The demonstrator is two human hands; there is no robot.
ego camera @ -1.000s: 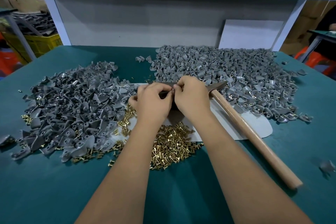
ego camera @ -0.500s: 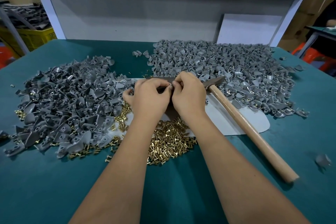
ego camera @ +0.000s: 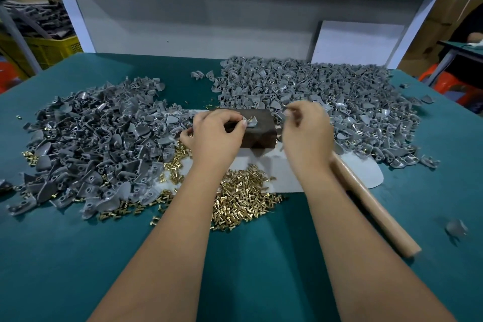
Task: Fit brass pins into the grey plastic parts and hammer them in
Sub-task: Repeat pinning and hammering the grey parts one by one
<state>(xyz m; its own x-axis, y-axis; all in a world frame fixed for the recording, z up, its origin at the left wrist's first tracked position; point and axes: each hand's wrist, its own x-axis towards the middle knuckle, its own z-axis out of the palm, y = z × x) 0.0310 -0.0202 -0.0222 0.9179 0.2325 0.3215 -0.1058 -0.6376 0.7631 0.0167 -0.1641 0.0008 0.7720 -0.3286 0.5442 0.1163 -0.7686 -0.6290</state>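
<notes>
On block: small grey plastic part (ego camera: 251, 122) with brass pin seated, atop dark brown block (ego camera: 257, 130).
Left hand (ego camera: 218, 133): pinches the part's left edge.
Right hand (ego camera: 305, 128): curled — contents unclear.
Handling: light, stiff, slippery — grip edges.

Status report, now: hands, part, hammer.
Left hand pinches grey part with brass pin on dark block. Right hand curled, contents unclear. Hammer lies untouched under right forearm.

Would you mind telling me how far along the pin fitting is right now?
Mid-cycle: the left hand holds a grey part, pin fitted, on the dark block. The hammer lies unused; the right hand hovers nearby. Large heaps of grey parts and brass pins remain.
</notes>
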